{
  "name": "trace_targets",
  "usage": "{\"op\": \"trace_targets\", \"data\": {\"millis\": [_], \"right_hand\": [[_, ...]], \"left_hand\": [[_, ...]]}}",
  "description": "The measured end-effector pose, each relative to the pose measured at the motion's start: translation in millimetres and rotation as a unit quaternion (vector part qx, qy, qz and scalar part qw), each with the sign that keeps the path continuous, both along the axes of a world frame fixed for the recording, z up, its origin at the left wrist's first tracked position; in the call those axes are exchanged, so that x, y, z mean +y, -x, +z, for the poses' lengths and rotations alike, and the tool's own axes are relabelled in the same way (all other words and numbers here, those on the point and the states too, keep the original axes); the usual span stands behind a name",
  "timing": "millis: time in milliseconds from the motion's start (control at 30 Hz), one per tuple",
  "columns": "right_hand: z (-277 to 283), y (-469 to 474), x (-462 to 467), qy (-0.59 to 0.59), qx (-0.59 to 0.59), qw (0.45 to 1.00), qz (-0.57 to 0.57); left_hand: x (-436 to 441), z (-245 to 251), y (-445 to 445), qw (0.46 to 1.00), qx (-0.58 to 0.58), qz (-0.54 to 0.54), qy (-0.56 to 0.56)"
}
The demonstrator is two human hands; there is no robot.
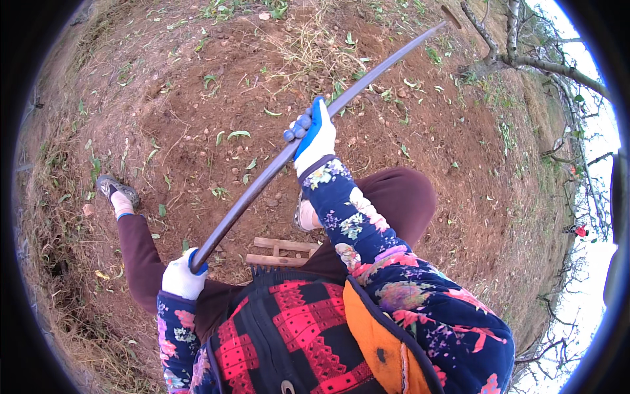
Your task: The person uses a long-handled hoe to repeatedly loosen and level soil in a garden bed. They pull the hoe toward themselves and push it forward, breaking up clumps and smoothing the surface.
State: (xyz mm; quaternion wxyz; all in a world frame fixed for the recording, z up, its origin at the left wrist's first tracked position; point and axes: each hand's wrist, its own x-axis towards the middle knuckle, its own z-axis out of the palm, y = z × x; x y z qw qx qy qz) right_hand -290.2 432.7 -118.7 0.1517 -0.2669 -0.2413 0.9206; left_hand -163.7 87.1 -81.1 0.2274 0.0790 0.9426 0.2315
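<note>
A long-handled tool (246, 197) slants across the view from lower left to upper right, with a small brownish head at its far end that looks like a hoe's blade. My left hand (186, 276), in a white and blue work glove, grips the near end of the shaft. Further up, my right hand (315, 129), gloved the same way, is closed around the shaft near its middle. The tool's head (451, 17) is at the top right, over or against the soil; which of the two I cannot tell.
Reddish bare soil (275, 182) with scattered leaves lies before me. Dry grass (315, 49) is heaped near the top. A low wooden stool or frame (280, 259) sits between my legs. A tree with bare branches (512, 59) stands at the upper right. Someone in red (582, 231) is far off.
</note>
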Motion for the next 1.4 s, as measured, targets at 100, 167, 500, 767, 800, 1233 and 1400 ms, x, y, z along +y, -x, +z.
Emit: {"op": "trace_targets", "data": {"millis": [100, 167, 500, 767, 800, 1233, 1400], "right_hand": [[-32.0, -9.4, -49.0, 0.132, -0.133, 0.978, 0.09], [-45.7, -16.8, -66.4, 0.054, -0.261, 0.952, 0.149], [-6.5, -1.2, -89.2, 0.171, -0.049, 0.938, 0.296], [-45.3, -12.1, -88.9, 0.161, -0.115, 0.957, 0.213], [-52.7, -16.1, -87.1, 0.145, -0.138, 0.96, 0.196], [-39.1, -2.7, -40.5, 0.139, -0.01, 0.969, 0.202], [-73.9, -14.9, -44.8, 0.16, -0.134, 0.96, 0.185]], "left_hand": [[-36.9, 31.8, -43.8, 0.994, -0.058, 0.023, 0.094], [-41.4, 32.7, -84.6, 0.979, -0.173, 0.056, 0.087], [-46.0, 13.5, -139.4, 0.963, -0.167, 0.194, 0.083], [-44.8, 17.9, -116.0, 0.98, -0.105, 0.128, 0.115], [-45.0, 19.8, -111.6, 0.987, -0.102, 0.084, 0.095], [-21.7, -18.4, -83.2, 0.995, 0.019, 0.046, 0.082], [-26.0, -3.7, -88.9, 0.983, -0.114, 0.041, 0.141]]}}
